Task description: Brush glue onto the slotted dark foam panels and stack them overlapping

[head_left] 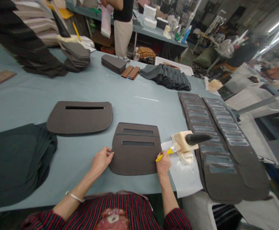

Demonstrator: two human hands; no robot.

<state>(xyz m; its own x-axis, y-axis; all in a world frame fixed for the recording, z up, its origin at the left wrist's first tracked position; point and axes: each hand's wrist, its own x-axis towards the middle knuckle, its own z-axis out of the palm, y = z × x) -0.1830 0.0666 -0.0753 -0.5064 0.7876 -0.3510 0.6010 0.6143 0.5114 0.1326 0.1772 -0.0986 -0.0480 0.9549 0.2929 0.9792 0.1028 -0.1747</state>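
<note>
My left hand (102, 159) pinches the left edge of a dark brown slotted panel (137, 159). Behind it a second slotted panel (139, 126) is partly covered, so two slots show one above the other. In my right hand (163, 163) is a yellow-handled brush (168, 152), while the fingers rest at the panel's right edge. The brush's bristles point at a glue-crusted block (179, 140) with a black cone-shaped bottle lying on it. White paper (187, 180) lies beneath. To the left is a stack of slotted panels (79, 119).
Overlapping slotted panels (221, 179) with shiny slot rims fill the table's right side. Dark fabric pieces (14, 163) are piled at left. Farther back lie grey pieces (113, 64), brown blocks (130, 72) and dark folded fabric (165, 76). A person (123, 28) stands beyond the table.
</note>
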